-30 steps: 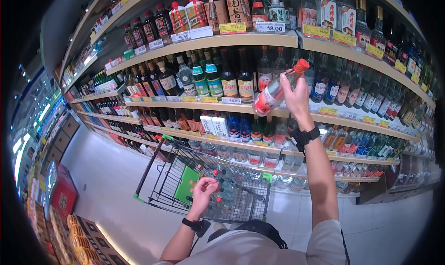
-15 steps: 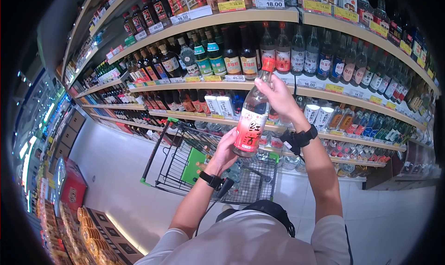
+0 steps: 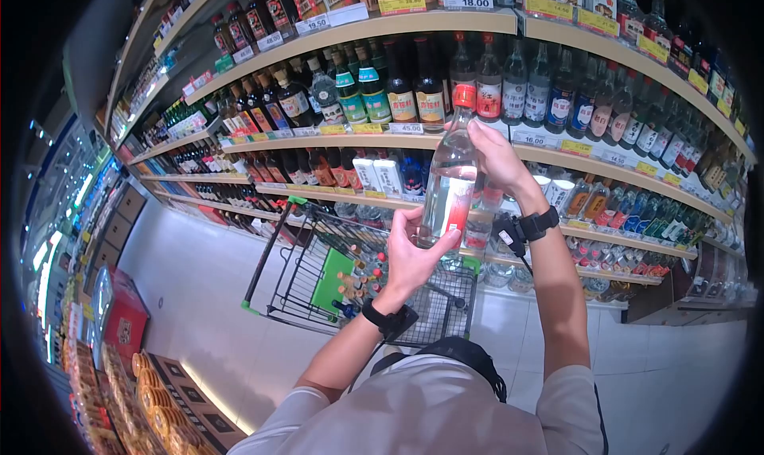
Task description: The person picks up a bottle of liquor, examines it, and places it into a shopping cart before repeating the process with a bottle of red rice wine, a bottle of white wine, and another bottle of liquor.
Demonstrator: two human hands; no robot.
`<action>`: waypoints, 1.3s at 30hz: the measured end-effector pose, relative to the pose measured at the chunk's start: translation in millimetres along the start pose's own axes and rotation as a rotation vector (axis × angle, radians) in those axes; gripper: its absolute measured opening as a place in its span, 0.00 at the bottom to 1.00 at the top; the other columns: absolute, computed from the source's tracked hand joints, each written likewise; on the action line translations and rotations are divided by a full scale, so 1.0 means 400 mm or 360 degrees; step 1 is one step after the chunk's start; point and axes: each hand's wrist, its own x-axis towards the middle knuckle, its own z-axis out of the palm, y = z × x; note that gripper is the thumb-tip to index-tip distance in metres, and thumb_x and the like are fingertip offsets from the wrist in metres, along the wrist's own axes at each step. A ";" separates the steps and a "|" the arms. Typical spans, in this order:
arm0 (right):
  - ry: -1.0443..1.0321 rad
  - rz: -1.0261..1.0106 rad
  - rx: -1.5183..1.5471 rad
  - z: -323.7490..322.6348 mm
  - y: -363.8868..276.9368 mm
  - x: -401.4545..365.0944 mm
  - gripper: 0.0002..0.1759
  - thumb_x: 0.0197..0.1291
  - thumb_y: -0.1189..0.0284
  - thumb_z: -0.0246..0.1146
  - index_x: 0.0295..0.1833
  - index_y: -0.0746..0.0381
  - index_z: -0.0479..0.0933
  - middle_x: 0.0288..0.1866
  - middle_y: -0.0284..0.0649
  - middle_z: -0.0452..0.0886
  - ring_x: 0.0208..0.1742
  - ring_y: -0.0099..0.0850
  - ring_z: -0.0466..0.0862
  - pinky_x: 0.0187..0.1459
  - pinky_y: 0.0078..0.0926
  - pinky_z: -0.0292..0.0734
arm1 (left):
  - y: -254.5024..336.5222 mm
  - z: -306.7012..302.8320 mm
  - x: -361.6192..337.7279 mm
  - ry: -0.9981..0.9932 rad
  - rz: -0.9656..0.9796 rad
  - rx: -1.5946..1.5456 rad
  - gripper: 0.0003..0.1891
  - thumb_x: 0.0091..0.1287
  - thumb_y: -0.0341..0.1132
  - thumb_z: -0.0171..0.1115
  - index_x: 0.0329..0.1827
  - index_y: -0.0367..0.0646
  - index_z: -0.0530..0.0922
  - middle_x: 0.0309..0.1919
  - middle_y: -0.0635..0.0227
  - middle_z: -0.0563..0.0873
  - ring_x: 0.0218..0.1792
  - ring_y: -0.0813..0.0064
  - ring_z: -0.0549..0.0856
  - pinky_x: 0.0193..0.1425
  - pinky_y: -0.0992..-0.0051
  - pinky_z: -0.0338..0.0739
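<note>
A clear glass liquor bottle (image 3: 450, 176) with a red cap and a white-to-red label stands nearly upright between my hands, in front of the shelves. My left hand (image 3: 414, 252) closes round its base, the thumb lying across the lower label. Higher up, my right hand (image 3: 500, 156) grips the bottle's right side near the neck, with some of its fingers hidden behind the glass. Most of the label is turned to the right, so its main writing is out of sight. Behind the cap, a similar red-labelled bottle (image 3: 489, 93) stands on the shelf.
A shopping cart (image 3: 278, 300) with a green panel stands below my hands, holding several bottles (image 3: 362, 272). Shelves (image 3: 382, 140) of bottles with price tags curve across the front. A red display box (image 3: 127, 320) and packaged snacks (image 3: 159, 407) are at the lower left.
The bottle has been turned about its length, so its label has swung to the right. My right hand has slid from the neck to its side. The left thumb now crosses the front.
</note>
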 end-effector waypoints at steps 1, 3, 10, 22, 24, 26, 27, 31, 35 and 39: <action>0.0033 0.0046 0.0026 0.017 -0.023 -0.017 0.24 0.80 0.57 0.43 0.64 0.65 0.71 0.52 0.42 0.81 0.54 0.34 0.84 0.53 0.37 0.84 | 0.003 0.001 -0.002 -0.0029 0.0005 -0.0065 0.26 0.60 0.30 0.76 0.55 0.36 0.69 0.48 0.60 0.84 0.48 0.78 0.84 0.54 0.75 0.80; 0.0071 0.0105 0.0030 0.021 -0.038 -0.022 0.23 0.80 0.57 0.44 0.63 0.63 0.71 0.51 0.40 0.81 0.52 0.31 0.84 0.53 0.34 0.84 | 0.013 -0.002 -0.004 -0.0086 0.0009 -0.0195 0.24 0.63 0.32 0.74 0.55 0.37 0.69 0.49 0.60 0.84 0.48 0.77 0.85 0.55 0.73 0.81; -0.0116 0.0239 0.0216 0.048 -0.104 -0.046 0.24 0.78 0.56 0.48 0.65 0.63 0.71 0.51 0.40 0.82 0.53 0.29 0.85 0.54 0.30 0.82 | 0.016 -0.028 -0.016 -0.0680 -0.0571 -0.1434 0.21 0.77 0.43 0.56 0.65 0.41 0.67 0.59 0.61 0.80 0.58 0.71 0.83 0.63 0.66 0.79; 0.0106 0.0118 -0.0097 0.091 -0.088 -0.058 0.20 0.69 0.56 0.62 0.46 0.64 0.77 0.36 0.35 0.84 0.37 0.19 0.83 0.35 0.21 0.78 | 0.052 -0.041 -0.031 -0.1101 -0.0820 -0.1488 0.37 0.79 0.59 0.36 0.79 0.38 0.53 0.72 0.48 0.69 0.69 0.55 0.74 0.74 0.54 0.68; 0.0275 0.0090 -0.0640 0.109 -0.108 -0.064 0.23 0.67 0.54 0.63 0.46 0.67 0.77 0.36 0.39 0.85 0.37 0.24 0.84 0.37 0.25 0.79 | 0.028 -0.056 -0.013 -0.0871 -0.0589 -0.1201 0.35 0.79 0.56 0.41 0.78 0.38 0.55 0.71 0.51 0.71 0.69 0.60 0.74 0.72 0.58 0.69; 0.0461 0.0072 -0.1087 0.138 -0.126 -0.075 0.29 0.63 0.51 0.65 0.46 0.72 0.76 0.37 0.48 0.85 0.38 0.33 0.86 0.42 0.35 0.80 | 0.018 -0.060 -0.012 -0.0694 -0.0392 -0.0860 0.34 0.77 0.52 0.51 0.76 0.39 0.57 0.67 0.57 0.75 0.67 0.68 0.76 0.68 0.65 0.72; 0.0504 0.0081 -0.1240 0.148 -0.119 -0.071 0.28 0.63 0.52 0.65 0.47 0.70 0.76 0.36 0.45 0.84 0.37 0.29 0.85 0.36 0.31 0.79 | 0.011 -0.051 -0.009 -0.0620 -0.0304 -0.0614 0.33 0.77 0.51 0.52 0.76 0.40 0.57 0.65 0.58 0.76 0.66 0.69 0.76 0.68 0.67 0.72; 0.0508 0.0067 -0.1459 0.163 -0.110 -0.065 0.31 0.66 0.47 0.62 0.45 0.69 0.76 0.31 0.47 0.83 0.30 0.31 0.85 0.33 0.33 0.78 | -0.008 -0.021 -0.001 -0.0499 -0.0277 -0.0444 0.32 0.77 0.54 0.50 0.74 0.40 0.61 0.57 0.56 0.80 0.55 0.67 0.83 0.58 0.66 0.79; 0.0101 0.0478 -0.0550 0.100 -0.118 -0.057 0.28 0.75 0.48 0.51 0.57 0.64 0.72 0.37 0.32 0.81 0.25 0.20 0.82 0.20 0.18 0.72 | -0.001 -0.043 -0.021 -0.0864 -0.0936 -0.1985 0.40 0.74 0.66 0.38 0.74 0.39 0.62 0.53 0.48 0.81 0.42 0.54 0.86 0.44 0.56 0.83; -0.0061 0.0392 0.0127 0.104 -0.071 -0.041 0.21 0.77 0.54 0.51 0.59 0.61 0.71 0.43 0.36 0.82 0.38 0.26 0.87 0.37 0.23 0.81 | 0.027 -0.020 -0.026 -0.1164 -0.1108 -0.2763 0.45 0.71 0.71 0.39 0.74 0.39 0.62 0.52 0.45 0.80 0.40 0.52 0.85 0.41 0.54 0.82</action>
